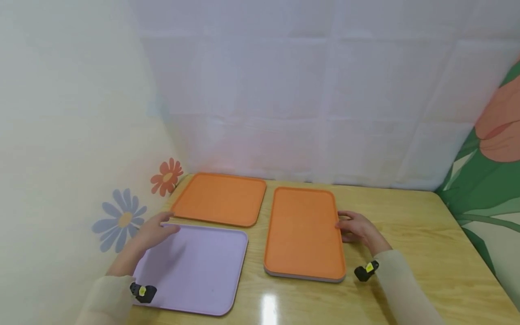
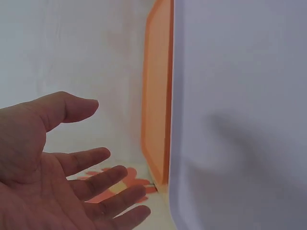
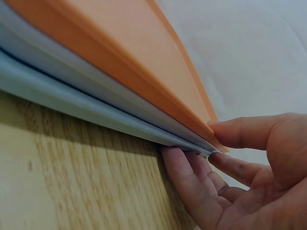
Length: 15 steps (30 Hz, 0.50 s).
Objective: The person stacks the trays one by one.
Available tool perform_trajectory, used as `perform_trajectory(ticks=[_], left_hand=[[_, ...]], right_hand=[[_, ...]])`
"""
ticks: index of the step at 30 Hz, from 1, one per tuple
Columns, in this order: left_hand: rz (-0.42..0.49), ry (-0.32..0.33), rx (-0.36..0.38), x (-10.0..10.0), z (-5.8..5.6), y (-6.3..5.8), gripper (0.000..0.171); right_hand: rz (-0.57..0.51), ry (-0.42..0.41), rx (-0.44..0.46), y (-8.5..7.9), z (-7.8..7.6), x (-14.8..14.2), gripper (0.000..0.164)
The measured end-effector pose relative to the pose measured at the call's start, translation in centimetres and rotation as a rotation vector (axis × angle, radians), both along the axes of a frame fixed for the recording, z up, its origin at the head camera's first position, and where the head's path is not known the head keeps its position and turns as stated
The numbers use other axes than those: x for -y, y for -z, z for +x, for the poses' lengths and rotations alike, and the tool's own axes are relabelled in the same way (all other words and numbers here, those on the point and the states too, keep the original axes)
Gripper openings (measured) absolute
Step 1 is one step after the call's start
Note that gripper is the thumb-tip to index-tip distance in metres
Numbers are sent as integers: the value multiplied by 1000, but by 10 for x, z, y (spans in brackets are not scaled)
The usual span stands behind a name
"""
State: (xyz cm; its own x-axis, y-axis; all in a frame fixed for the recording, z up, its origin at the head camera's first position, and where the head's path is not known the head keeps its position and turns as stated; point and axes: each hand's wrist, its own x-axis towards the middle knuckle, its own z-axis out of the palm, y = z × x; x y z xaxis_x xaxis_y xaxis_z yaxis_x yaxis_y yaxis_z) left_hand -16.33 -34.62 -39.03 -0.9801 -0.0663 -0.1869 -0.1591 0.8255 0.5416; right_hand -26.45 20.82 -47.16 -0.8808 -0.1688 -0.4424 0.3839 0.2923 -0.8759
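Head view has a stack of trays (image 1: 302, 221) lying just right of centre on the wood-grain table (image 1: 410, 234); its orange top tray (image 1: 304, 253) covers nearly everything beneath, leaving only a thin greyish rim along the near edge. Right wrist view shows more: a pale middle layer (image 3: 96, 86) and a blue-grey bottom layer (image 3: 48, 88), their true colours hard to judge in the dim light, their left ends cut off. The right hand (image 1: 357, 228) grasps the stack's right edge, thumb on the upper rim, some fingertips lost underneath; whether that edge is lifted I cannot tell. The left hand (image 1: 155, 232) is empty, fingers loosely spread near the far left corner of a lavender tray (image 1: 199, 271), whose left side is partly hidden behind hand and forearm. Beyond lies another orange tray (image 1: 219, 198), cropped in the left wrist view, where fingers mask part of a red flower (image 1: 167, 177) on the wall (image 1: 61, 113).
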Motion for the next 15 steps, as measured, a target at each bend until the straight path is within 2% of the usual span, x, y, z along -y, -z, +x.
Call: perform_trajectory(ticks=[3,8,15], left_hand=[[-22,-24,22,11,3,3,72],[-73,-32,14,27,6,10,74],[-80,-59,54,43,9,21,78]], right_hand=[[1,-5,-3,-1,1,0,68],[-13,-13,-10,-1,2,-1,67],[-23,-15,-6,0,1,-1,67]])
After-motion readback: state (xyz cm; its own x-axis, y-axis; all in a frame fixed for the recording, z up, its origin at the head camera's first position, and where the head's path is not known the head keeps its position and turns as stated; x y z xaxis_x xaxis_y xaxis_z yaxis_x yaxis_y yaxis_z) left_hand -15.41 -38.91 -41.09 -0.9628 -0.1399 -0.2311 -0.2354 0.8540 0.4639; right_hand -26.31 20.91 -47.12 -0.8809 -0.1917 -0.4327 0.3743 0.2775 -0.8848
